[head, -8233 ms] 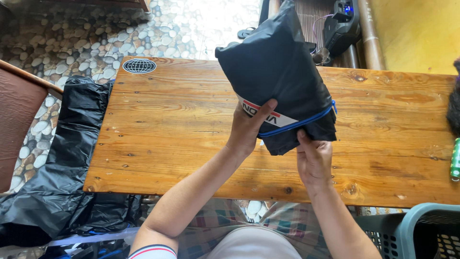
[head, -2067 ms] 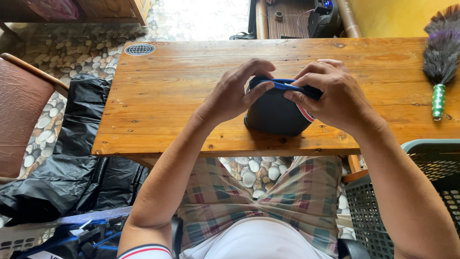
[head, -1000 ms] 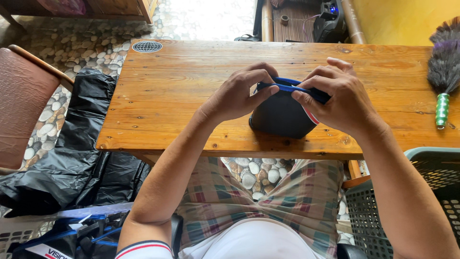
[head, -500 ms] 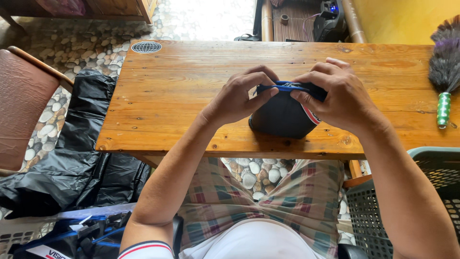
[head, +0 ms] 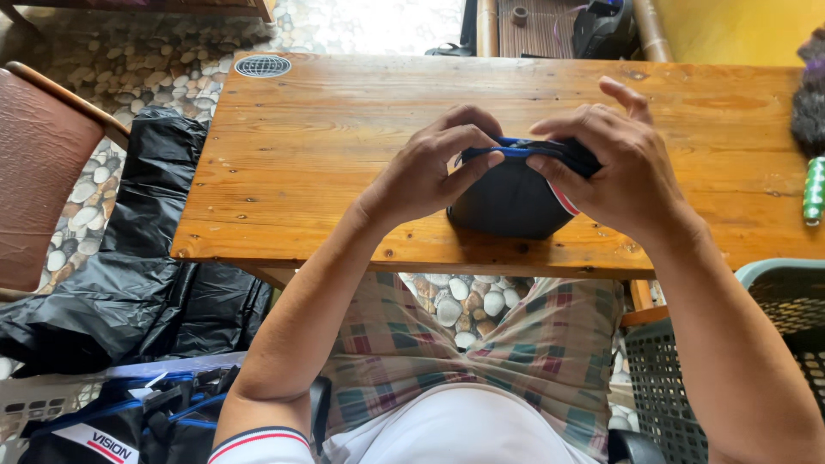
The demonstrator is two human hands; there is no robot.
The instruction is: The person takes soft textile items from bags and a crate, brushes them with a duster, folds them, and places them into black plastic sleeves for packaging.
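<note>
left hand (head: pixel 425 172): grip pinching blue trim of folded dark fabric bundle (head: pixel 511 202)
right hand (head: pixel 614 167): grip pinching same trim
surface (head: pixel 318 146): grainy wood planks

Most of the dark folded garment (head: pixel 514 199) on the wooden table (head: pixel 326 163) is covered: the left hand (head: pixel 427 167) hides its left upper corner and the right hand (head: pixel 612 168) its right side, so only the front face and a strip of blue trim show between them. At the table's right end a feather duster (head: pixel 809 129) is cut off by the frame edge, leaving only some plumes and a green handle. Below the table's left end, a black bundle with blue straps (head: pixel 129 421) runs out of the bottom edge.
</note>
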